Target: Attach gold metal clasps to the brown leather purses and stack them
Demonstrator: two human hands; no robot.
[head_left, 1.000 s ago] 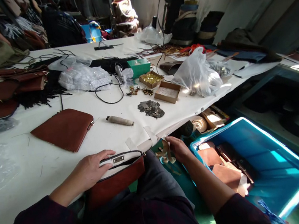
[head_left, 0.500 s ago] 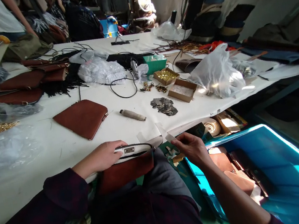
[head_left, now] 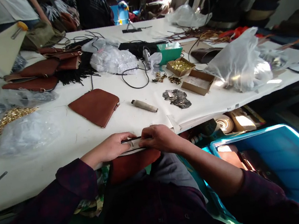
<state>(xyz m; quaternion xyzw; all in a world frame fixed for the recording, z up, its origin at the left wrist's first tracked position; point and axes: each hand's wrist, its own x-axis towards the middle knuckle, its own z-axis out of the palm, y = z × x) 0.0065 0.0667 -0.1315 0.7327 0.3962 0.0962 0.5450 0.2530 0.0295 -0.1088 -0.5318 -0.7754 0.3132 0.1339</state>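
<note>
A brown leather bag [head_left: 134,165] rests on my lap at the table's edge, its pale-lined mouth facing up. My left hand [head_left: 112,148] grips the left side of that mouth, thumb inside and fingers along the far rim. My right hand [head_left: 158,138] is closed at the right side, its fingertips pressing a pale strip of tape [head_left: 134,144] against the lining between both hands. The metal plate in the lining is hidden. Beyond lies another brown leather bag [head_left: 96,107], flat on the table, with a cloth-wrapped tool [head_left: 145,106] to its right.
Dark metal plates [head_left: 177,98] lie by a cardboard box [head_left: 198,82] and a box of brass parts [head_left: 180,65]. Plastic bags [head_left: 240,67] spread across the table [head_left: 66,150]. At my right stands a blue crate [head_left: 294,129] holding leather pieces. A person [head_left: 9,13] stands across the table.
My right hand has brought the pale strip left from the table's edge into the bag's mouth. The metal plate there is now covered. The view has shifted left.
</note>
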